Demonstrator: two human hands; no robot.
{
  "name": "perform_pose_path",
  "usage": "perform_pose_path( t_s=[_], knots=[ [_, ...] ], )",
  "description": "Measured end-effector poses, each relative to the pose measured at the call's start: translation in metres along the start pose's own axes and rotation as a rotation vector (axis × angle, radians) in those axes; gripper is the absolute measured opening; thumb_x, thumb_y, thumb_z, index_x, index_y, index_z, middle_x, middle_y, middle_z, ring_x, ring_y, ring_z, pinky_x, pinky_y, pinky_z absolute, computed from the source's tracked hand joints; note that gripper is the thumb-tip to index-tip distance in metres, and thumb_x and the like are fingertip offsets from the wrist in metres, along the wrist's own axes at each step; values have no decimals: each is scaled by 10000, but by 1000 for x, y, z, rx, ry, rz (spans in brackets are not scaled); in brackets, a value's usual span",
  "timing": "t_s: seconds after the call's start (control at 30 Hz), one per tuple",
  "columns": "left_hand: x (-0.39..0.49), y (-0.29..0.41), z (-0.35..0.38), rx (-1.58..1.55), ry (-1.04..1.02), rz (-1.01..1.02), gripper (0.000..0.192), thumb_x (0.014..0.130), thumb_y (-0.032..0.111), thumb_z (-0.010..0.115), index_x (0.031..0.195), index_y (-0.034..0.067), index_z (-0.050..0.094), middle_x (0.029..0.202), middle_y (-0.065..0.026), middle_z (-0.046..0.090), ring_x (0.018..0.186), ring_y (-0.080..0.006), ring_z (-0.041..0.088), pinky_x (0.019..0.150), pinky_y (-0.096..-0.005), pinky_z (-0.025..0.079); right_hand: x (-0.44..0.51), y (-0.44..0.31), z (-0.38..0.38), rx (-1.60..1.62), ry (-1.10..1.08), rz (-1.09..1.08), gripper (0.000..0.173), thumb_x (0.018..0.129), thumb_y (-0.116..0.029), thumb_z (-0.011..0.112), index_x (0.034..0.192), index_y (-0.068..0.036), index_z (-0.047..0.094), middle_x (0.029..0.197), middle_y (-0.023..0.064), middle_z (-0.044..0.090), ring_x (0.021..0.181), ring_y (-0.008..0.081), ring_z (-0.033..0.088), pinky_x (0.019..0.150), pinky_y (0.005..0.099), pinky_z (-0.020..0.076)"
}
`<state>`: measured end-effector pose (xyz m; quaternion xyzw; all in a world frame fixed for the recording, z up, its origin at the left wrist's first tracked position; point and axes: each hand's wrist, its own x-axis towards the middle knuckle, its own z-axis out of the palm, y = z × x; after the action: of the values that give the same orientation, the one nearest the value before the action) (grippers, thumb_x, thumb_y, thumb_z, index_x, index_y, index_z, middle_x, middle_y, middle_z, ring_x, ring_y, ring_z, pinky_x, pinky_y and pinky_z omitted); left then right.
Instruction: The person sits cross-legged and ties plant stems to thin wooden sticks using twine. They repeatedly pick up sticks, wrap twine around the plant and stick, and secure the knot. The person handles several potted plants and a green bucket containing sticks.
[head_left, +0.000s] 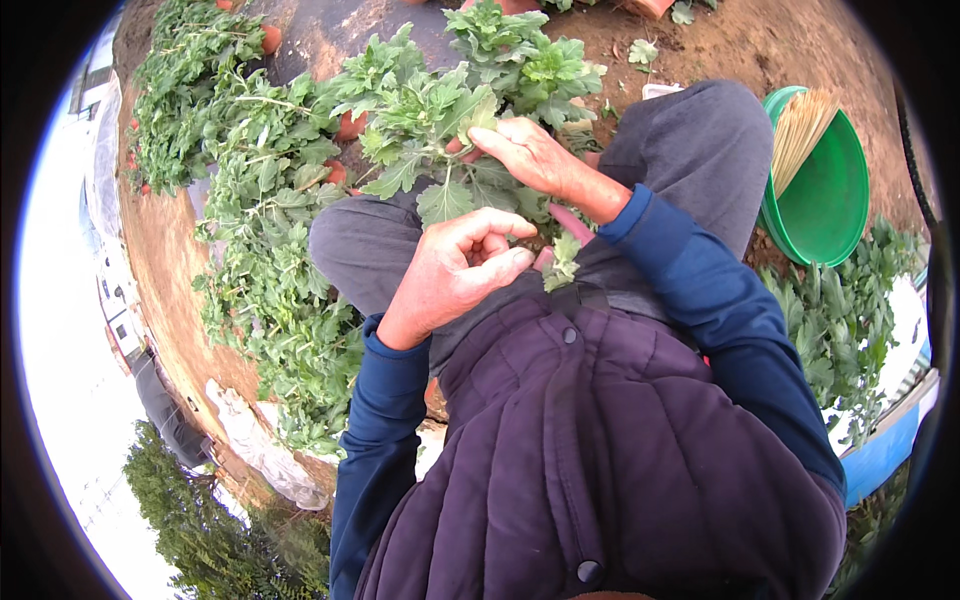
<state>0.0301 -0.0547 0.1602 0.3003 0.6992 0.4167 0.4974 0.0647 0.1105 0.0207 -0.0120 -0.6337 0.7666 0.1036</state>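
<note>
My right hand (529, 157) reaches into a leafy potted plant (442, 112) with lobed, chrysanthemum-like leaves. Its thumb and fingers close around a leaf and stem near the plant's middle. Just below, nearer my body, my left hand (469, 266) is half curled, with a gap between thumb and forefinger and nothing visible in it. Its lower fingers are partly hidden. A small loose-looking leaf (560, 262) lies over my lap beside a pink object (571, 223) that I cannot identify. The plant's base is hidden by leaves and hands, between my bent knees.
At the right stands a green plastic tub (821, 195) holding a bundle of thin wooden sticks (804, 135). Rows of similar plants (277, 262) in terracotta-coloured pots fill the left. More foliage (840, 322) grows below the tub. Bare soil (750, 45) shows beyond my knees, with a fallen leaf (643, 52).
</note>
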Motion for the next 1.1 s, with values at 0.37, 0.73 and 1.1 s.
perform_pose_path(
  t_s=[0.37, 0.73, 1.1],
  knots=[
    [35, -33, -47, 1368, 801, 431, 124, 833, 102, 681, 952, 105, 647, 837, -44, 554, 783, -235, 583, 662, -346, 484, -1, -1, 2, -37, 23, 12, 424, 1006, -312, 419, 1119, 0, 683, 944, 156, 716, 851, 213, 675, 813, 338, 498],
    [44, -34, -66, 1544, 524, 481, 165, 769, 134, 700, 921, 91, 652, 841, -49, 575, 779, -240, 590, 655, -338, 492, -4, -12, -3, -31, -19, 32, 410, 1033, -268, 380, 1136, 20, 652, 1011, 134, 698, 939, 201, 650, 886, 347, 481],
    [10, -15, -51, -486, 477, 266, 140, 940, 75, 540, 921, 4, 660, 778, 25, 598, 666, -47, 506, 622, -203, 412, -7, -19, -13, 49, 0, 130, 457, 1051, -313, 357, 1129, 40, 635, 1026, 118, 694, 950, 150, 636, 848, 279, 502]
  ],
)
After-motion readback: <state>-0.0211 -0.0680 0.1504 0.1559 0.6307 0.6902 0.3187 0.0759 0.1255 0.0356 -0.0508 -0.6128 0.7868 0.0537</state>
